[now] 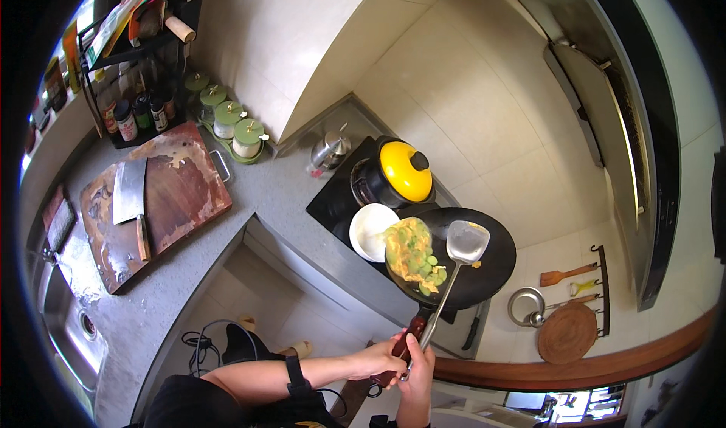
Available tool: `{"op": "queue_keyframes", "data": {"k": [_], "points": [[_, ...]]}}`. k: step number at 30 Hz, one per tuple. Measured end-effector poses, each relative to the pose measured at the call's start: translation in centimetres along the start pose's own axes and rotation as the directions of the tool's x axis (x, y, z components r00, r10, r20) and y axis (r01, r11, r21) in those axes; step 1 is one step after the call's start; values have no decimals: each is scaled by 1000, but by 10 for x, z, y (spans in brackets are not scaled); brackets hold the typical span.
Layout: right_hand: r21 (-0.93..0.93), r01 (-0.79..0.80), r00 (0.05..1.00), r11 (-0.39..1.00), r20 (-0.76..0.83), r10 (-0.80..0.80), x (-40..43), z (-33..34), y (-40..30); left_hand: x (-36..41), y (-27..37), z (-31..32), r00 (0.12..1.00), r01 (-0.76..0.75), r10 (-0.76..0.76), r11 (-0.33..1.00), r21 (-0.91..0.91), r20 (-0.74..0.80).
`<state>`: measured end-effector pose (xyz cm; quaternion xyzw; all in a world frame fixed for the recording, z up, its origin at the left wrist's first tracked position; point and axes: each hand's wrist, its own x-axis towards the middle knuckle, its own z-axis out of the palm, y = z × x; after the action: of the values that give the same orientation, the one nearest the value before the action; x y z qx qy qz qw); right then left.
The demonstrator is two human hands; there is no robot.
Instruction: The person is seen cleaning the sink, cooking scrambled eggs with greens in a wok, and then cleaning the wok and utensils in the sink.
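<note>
My left hand [385, 357] is closed around the dark red handle [407, 347] of a black wok [488, 275]. Close against it, my right hand [420, 365] grips the metal handle of a spatula [468, 242], whose wide blade is over the wok. Pieces of scrambled egg with green vegetable slices [414, 252] lie at the wok's left side, some reaching over towards a white bowl [371, 232] beside the rim. Behind stands a black pot with a yellow lid [401, 170] on the stove.
A cleaver [130, 192] lies on a wooden cutting board [181, 190] at the left, near the sink [71, 337]. Green-lidded jars [248, 139] and a metal pot [330, 149] stand behind. A knife [471, 334] lies right of the stove. Utensils hang from a wall rack [604, 292].
</note>
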<state>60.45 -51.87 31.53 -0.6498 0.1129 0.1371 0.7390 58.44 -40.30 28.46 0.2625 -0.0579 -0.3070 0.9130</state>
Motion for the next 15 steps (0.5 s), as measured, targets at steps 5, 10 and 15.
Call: {"op": "queue_keyframes", "data": {"k": [5,10,15], "points": [[-66,9,1000,998,-17,-10,0,6,-6,2,-1,-5,998,39,-34,996,-85,56],[-126,13,999,992,-41,-18,-1,14,-14,-2,9,-1,999,10,-4,992,-126,50],[-166,38,997,985,-57,-48,-1,20,-19,-1,14,-2,996,30,-17,989,-146,88]]}}
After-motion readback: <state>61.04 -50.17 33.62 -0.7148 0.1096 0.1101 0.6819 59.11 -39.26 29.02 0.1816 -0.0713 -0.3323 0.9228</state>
